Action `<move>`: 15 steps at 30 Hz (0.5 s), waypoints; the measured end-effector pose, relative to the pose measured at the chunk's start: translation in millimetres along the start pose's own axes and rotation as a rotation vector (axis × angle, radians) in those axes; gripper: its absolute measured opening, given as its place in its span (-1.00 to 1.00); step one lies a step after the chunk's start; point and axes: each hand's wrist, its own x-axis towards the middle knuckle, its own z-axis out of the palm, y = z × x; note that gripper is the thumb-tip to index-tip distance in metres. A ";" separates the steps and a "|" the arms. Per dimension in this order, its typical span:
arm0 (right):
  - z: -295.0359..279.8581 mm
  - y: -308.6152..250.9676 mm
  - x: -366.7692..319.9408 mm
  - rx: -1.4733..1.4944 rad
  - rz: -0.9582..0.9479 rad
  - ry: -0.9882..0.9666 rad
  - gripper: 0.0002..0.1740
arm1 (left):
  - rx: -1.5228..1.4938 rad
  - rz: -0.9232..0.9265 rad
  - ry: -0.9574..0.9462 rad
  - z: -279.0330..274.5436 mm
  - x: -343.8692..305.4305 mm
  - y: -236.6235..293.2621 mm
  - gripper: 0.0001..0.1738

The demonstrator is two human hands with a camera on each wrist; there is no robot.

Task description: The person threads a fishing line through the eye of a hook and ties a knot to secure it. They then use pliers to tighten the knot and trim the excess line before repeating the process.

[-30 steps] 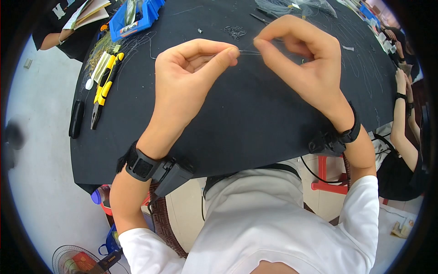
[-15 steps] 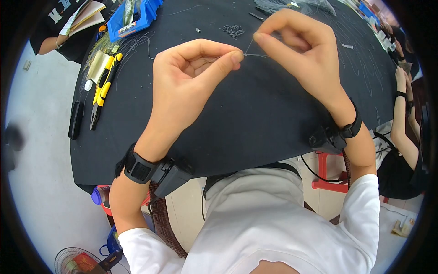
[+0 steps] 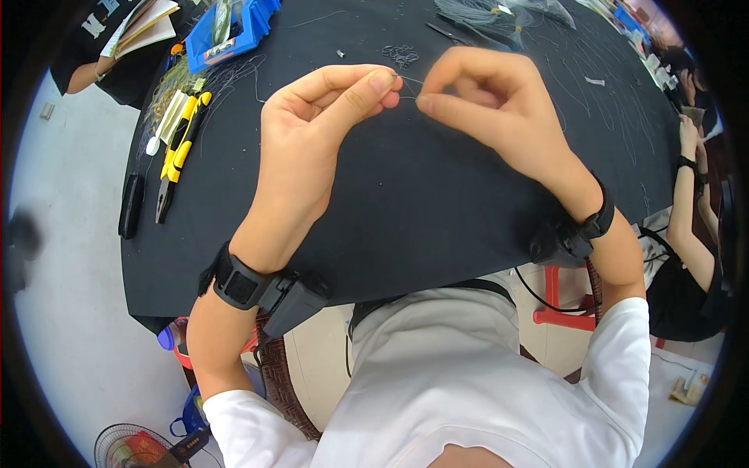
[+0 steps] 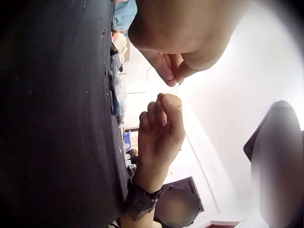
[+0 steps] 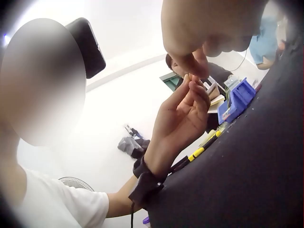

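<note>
Above the black table, my left hand (image 3: 308, 117) pinches a thin clear line (image 3: 410, 79) between thumb and index finger. A tiny dark bit (image 4: 180, 84) shows at those fingertips in the left wrist view; it is too small to identify. My right hand (image 3: 495, 97) is just to the right, thumb and index finger pinching the same line. Fine strands cross the short gap between the two hands. In the right wrist view the left hand (image 5: 183, 114) appears beyond the right hand (image 5: 209, 28), their fingertips close together.
Yellow-and-black pliers (image 3: 179, 148) and a black case (image 3: 132, 204) lie at the left. Behind are a blue bin (image 3: 269, 14), a small dark tangled pile (image 3: 400, 55), a dark pointed tool (image 3: 445, 33) and bundled clear line (image 3: 538, 11). Another person sits at the right.
My right hand went up, then came down and left, closer to my left hand. The left fingertips have risen slightly leftward. Both keep pinching the line, whose strands slant differently now.
</note>
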 end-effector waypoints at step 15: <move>5.0 -7.4 -3.5 -0.558 -0.667 0.224 -0.83 | 0.226 0.101 0.035 8.0 -0.7 -0.3 -0.88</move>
